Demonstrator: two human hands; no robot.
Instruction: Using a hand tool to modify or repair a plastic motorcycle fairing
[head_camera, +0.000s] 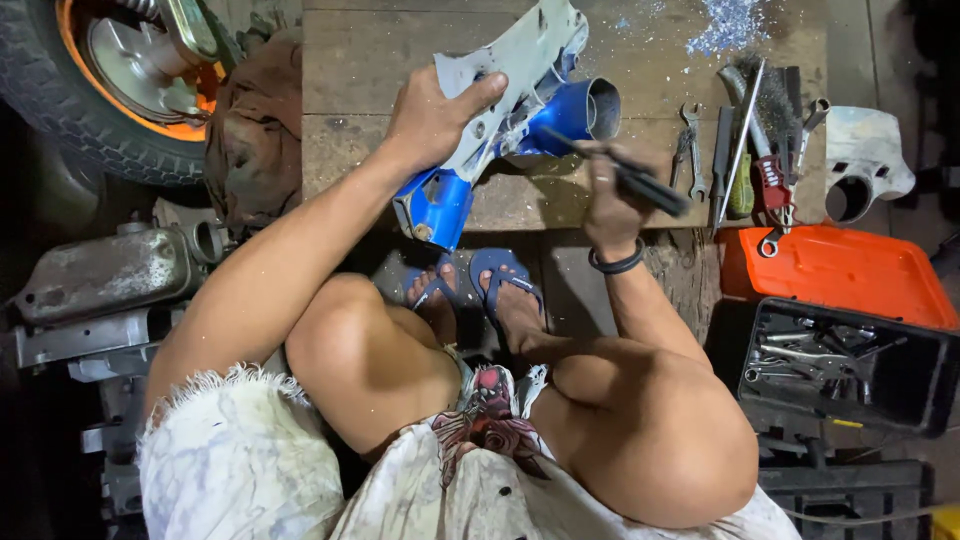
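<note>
A blue metal body part (520, 110) with grey scraped patches lies tilted on a low wooden bench (370, 60). My left hand (432, 115) grips its grey upper side and holds it steady. My right hand (610, 195) holds a dark-handled scraper tool (640, 183) whose thin tip touches the blue tube end of the part. A black band sits on my right wrist. I squat in front of the bench in blue sandals.
Wrenches, a wire brush and other hand tools (745, 150) lie on the bench's right side. An orange case (835, 270), a black toolbox of wrenches (850, 365), a grey panel (865, 160), a wheel (110, 80), a rag (255, 130) and an engine block (100, 275) surround me.
</note>
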